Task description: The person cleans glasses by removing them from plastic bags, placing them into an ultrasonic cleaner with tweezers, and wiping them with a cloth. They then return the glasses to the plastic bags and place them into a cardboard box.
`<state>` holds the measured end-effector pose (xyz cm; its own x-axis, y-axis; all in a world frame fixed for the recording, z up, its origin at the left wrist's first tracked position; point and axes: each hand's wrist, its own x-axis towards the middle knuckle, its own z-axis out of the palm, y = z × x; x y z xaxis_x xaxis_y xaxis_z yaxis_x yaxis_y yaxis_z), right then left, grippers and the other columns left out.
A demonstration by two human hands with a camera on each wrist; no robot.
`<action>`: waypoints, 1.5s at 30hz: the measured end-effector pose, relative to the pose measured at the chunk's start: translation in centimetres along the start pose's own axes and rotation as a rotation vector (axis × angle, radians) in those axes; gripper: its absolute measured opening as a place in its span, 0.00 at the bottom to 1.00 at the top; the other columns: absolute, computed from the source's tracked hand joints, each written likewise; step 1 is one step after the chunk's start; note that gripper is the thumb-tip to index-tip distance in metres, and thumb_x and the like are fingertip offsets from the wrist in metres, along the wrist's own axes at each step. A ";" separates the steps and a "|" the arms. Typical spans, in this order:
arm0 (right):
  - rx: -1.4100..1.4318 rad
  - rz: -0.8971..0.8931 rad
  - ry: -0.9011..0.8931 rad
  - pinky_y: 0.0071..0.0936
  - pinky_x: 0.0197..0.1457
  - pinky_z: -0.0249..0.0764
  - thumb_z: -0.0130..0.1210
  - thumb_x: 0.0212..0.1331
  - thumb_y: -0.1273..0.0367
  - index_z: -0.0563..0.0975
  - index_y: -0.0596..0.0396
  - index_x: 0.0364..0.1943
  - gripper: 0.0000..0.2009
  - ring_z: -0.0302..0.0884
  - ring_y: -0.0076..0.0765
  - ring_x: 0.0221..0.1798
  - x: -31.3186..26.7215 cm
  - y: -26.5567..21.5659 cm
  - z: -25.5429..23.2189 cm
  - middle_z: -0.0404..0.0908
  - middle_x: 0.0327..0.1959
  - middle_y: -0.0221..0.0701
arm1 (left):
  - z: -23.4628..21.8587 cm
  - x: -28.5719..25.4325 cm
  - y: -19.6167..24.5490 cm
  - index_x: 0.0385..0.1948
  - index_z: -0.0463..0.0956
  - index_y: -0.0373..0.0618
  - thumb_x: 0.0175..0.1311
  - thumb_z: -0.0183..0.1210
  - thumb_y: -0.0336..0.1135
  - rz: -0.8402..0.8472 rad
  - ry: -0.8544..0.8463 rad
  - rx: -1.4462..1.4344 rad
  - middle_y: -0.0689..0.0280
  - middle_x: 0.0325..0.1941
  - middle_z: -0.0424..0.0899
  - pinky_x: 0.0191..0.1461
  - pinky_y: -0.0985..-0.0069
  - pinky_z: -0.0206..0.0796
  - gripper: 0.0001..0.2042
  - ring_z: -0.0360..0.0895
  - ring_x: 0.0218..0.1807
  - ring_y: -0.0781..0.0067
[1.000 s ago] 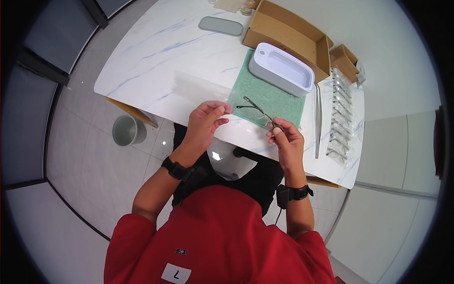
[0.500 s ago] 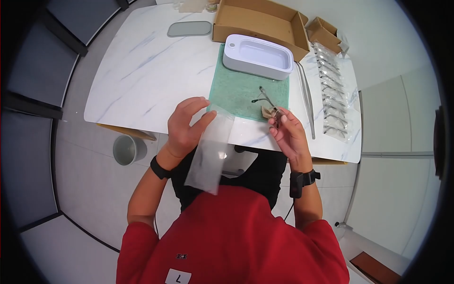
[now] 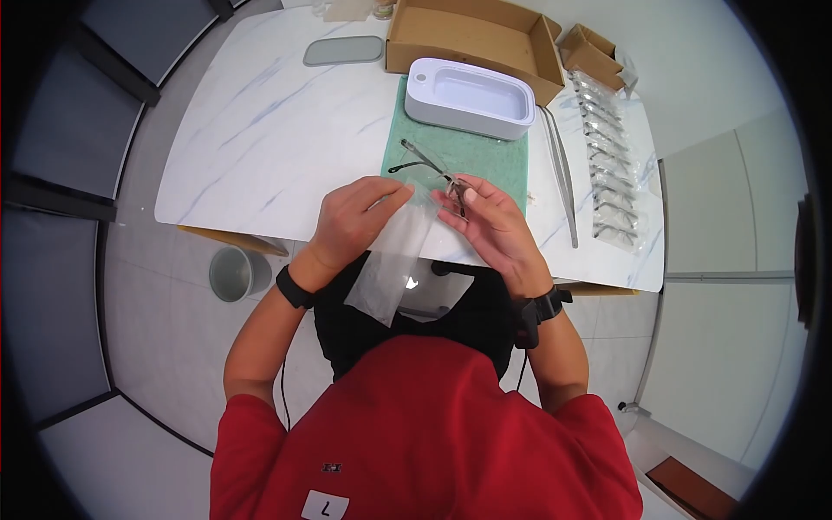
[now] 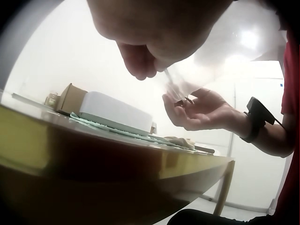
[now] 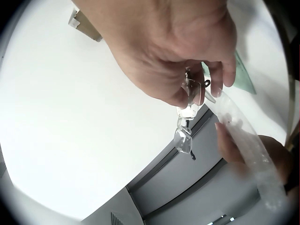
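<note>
- Translucent plastic flat bag point(image 3: 386, 269): left hand point(image 3: 351, 221) pinches edge.
- Clear-lensed, dark-tipped eyeglasses point(image 3: 449, 178): right hand point(image 3: 501, 227) grips.
- Step: likely bagging or unbagging; next calls for gentle handling.

On the red shirt point(image 3: 425, 416), between six and seven o'clock in the head view, a white label point(image 3: 326, 505) bears one dark character, readable as a 7 or an upside-down L. Near the label, towards twelve o'clock, a small dark emblem point(image 3: 331, 468) resembles an H.
</note>
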<state>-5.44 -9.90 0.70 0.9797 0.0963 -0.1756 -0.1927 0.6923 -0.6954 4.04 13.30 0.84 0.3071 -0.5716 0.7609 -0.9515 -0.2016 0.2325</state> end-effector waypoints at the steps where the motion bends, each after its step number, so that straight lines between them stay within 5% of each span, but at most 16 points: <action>1: -0.010 0.002 -0.002 0.36 0.64 0.75 0.55 0.71 0.70 0.74 0.61 0.59 0.16 0.77 0.40 0.61 0.1 0.1 -0.1 0.82 0.50 0.33 | 0.1 0.0 -0.2 0.42 0.83 0.40 0.50 0.62 0.23 0.000 0.003 0.003 0.63 0.40 0.84 0.36 0.73 0.78 0.15 0.84 0.38 0.65; 10: -0.237 -0.079 0.039 0.34 0.62 0.76 0.55 0.71 0.70 0.75 0.60 0.58 0.15 0.78 0.37 0.61 0.1 -0.4 0.2 0.82 0.51 0.34 | 0.1 0.0 -0.2 0.42 0.83 0.41 0.50 0.61 0.24 -0.045 -0.077 0.051 0.64 0.40 0.85 0.37 0.74 0.78 0.14 0.85 0.39 0.65; 13: -0.320 -0.102 0.060 0.29 0.61 0.77 0.54 0.71 0.71 0.76 0.62 0.58 0.15 0.79 0.29 0.57 -0.1 -0.6 0.3 0.82 0.51 0.36 | 0.4 -0.2 -0.4 0.42 0.83 0.42 0.50 0.61 0.25 -0.035 -0.060 0.036 0.65 0.38 0.85 0.36 0.75 0.77 0.14 0.84 0.37 0.66; 28: -0.296 0.000 0.055 0.22 0.53 0.77 0.54 0.71 0.70 0.75 0.62 0.58 0.15 0.81 0.28 0.53 -0.2 -0.9 -0.5 0.84 0.49 0.36 | 2.0 -1.2 -1.1 0.44 0.84 0.47 0.55 0.61 0.27 -0.118 -0.092 -0.083 0.65 0.38 0.85 0.34 0.76 0.76 0.13 0.84 0.34 0.68; 33: -0.183 0.044 0.011 0.26 0.50 0.77 0.55 0.71 0.69 0.75 0.62 0.59 0.16 0.81 0.35 0.54 0.0 -0.8 -1.1 0.83 0.48 0.34 | 2.3 -0.6 -0.5 0.43 0.84 0.46 0.55 0.60 0.27 -0.165 -0.053 -0.194 0.64 0.39 0.86 0.35 0.74 0.77 0.13 0.84 0.33 0.65; 36: -0.174 0.058 0.032 0.26 0.49 0.77 0.55 0.71 0.69 0.74 0.62 0.59 0.16 0.81 0.35 0.54 0.0 -0.7 -1.0 0.83 0.49 0.34 | 2.2 -0.6 -0.1 0.42 0.83 0.44 0.55 0.60 0.28 -0.275 -0.120 -0.276 0.64 0.41 0.85 0.38 0.71 0.77 0.12 0.84 0.37 0.63; 39: -0.173 0.063 0.039 0.26 0.50 0.77 0.55 0.71 0.69 0.75 0.61 0.58 0.16 0.81 0.35 0.55 0.1 -0.6 -1.2 0.83 0.49 0.35 | 1.9 -0.2 -0.1 0.41 0.82 0.42 0.56 0.58 0.27 -0.136 -0.127 -0.252 0.63 0.43 0.85 0.42 0.68 0.77 0.11 0.83 0.43 0.60; 45: -0.148 0.064 0.048 0.24 0.52 0.78 0.53 0.72 0.71 0.74 0.64 0.59 0.16 0.81 0.32 0.54 0.3 -0.3 -1.1 0.82 0.50 0.36 | 3.0 -0.7 -0.5 0.41 0.80 0.40 0.59 0.58 0.27 -0.185 -0.195 -0.208 0.64 0.49 0.85 0.49 0.69 0.76 0.09 0.81 0.45 0.58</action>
<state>-5.15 -10.85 0.15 0.9621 0.1004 -0.2536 -0.2643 0.5729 -0.7759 4.38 11.38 -1.60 0.4540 -0.6857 0.5690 -0.8569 -0.1610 0.4896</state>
